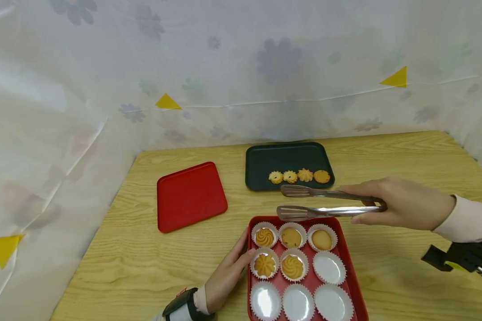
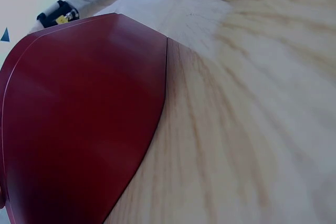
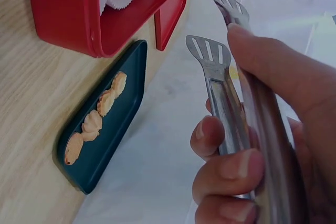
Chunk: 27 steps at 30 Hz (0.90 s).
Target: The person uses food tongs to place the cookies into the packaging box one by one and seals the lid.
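My right hand (image 1: 405, 203) grips metal tongs (image 1: 333, 211) with slotted tips. Their arms are spread, and nothing lies between them. They hover between the dark green tray (image 1: 261, 167) and a red box (image 1: 355, 285). Beside that box, my left hand (image 1: 229, 274) holds its left wall, thumb at the rim. Inside are white paper cups (image 1: 329, 267); several hold one cookie (image 1: 292, 266) each, while those at the near end and middle right have none. A row of cookies (image 1: 305, 174) lies along the green tray's near edge.
A flat red tray (image 1: 190, 196) lies on the wooden table (image 1: 144, 258), left of the green tray. Behind the table hangs a pale flowered sheet (image 1: 233, 58) with yellow triangles on it.
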Available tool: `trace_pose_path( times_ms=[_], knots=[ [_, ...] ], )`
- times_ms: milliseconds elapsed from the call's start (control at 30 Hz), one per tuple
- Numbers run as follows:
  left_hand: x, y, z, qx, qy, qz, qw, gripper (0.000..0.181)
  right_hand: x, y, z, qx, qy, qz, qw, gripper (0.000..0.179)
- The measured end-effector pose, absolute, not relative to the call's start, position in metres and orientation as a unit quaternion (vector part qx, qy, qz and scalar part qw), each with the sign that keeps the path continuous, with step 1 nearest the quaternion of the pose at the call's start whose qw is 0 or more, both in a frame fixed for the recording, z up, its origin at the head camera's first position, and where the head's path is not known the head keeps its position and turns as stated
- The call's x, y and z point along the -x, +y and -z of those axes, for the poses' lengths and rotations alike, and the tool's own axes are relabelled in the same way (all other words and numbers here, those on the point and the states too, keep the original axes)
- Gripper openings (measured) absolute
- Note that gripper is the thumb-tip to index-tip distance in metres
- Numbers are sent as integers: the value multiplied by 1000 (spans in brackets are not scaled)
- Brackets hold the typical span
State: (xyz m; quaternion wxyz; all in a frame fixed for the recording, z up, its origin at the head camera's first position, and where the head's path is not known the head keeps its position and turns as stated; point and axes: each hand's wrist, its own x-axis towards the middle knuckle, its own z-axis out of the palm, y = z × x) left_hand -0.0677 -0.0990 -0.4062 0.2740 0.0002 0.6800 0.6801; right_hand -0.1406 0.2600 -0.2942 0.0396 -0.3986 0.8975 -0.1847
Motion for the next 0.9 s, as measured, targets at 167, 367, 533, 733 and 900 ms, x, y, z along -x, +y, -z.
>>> trace_pose_path(
  times_ms=[167, 367, 533, 733, 900],
  knots=[
    [68, -99, 408, -1, 677, -683, 274, 68, 160, 249, 294, 381, 903, 191, 54, 57],
    [67, -100, 408, -6, 674, -688, 270, 67, 183, 239, 297, 341, 919, 180, 83, 61],
    [67, -100, 408, -7, 675, -686, 270, 67, 198, 232, 302, 313, 931, 167, 91, 62],
    [68, -100, 408, -5, 676, -685, 271, 67, 210, 228, 309, 293, 942, 139, 86, 66],
    [68, -100, 408, -8, 675, -688, 266, 67, 220, 226, 316, 279, 948, 121, 94, 69]
  ],
)
